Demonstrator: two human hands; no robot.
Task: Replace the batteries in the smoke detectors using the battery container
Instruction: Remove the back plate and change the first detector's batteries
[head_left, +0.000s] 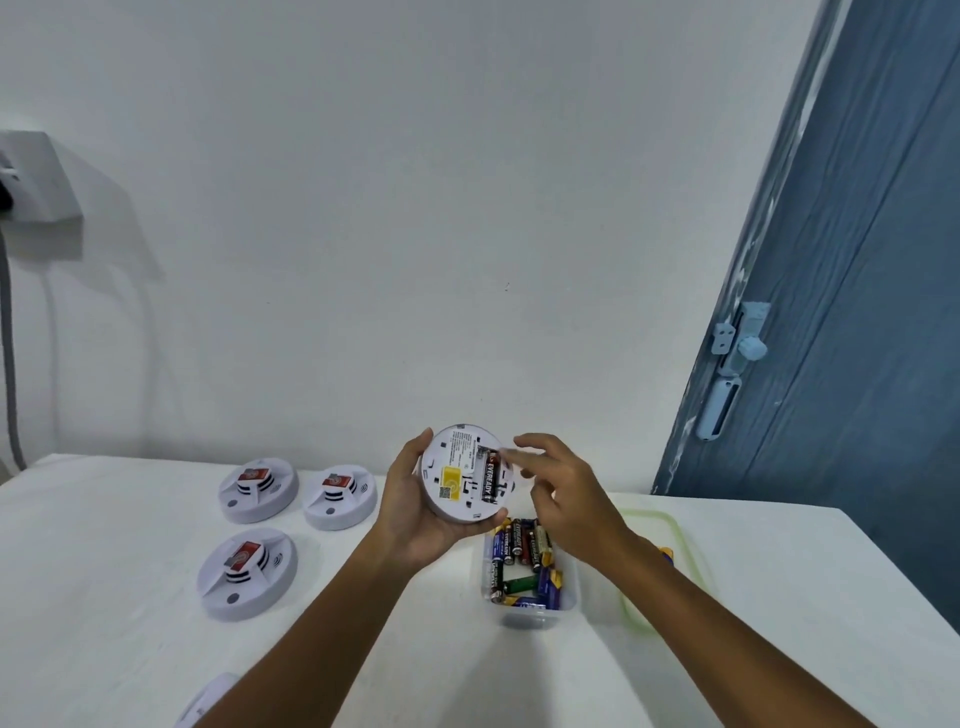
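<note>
My left hand (415, 512) holds a round white smoke detector (457, 475) above the table, its back facing me. A black battery (490, 477) lies in its open compartment. My right hand (561, 493) hovers at the detector's right edge, fingers spread, fingertips at the top of the battery slot; whether it grips anything I cannot tell. Below the hands stands a clear battery container (566, 597) with several mixed batteries (522, 553) inside.
Three white smoke detectors (258, 488) (340, 496) (247, 571) with red stickers lie face up on the white table (104, 597) to the left. Another detector (208, 699) peeks out under my left arm. The container's green-rimmed lid (670, 545) lies at right. A blue door (841, 312) stands right.
</note>
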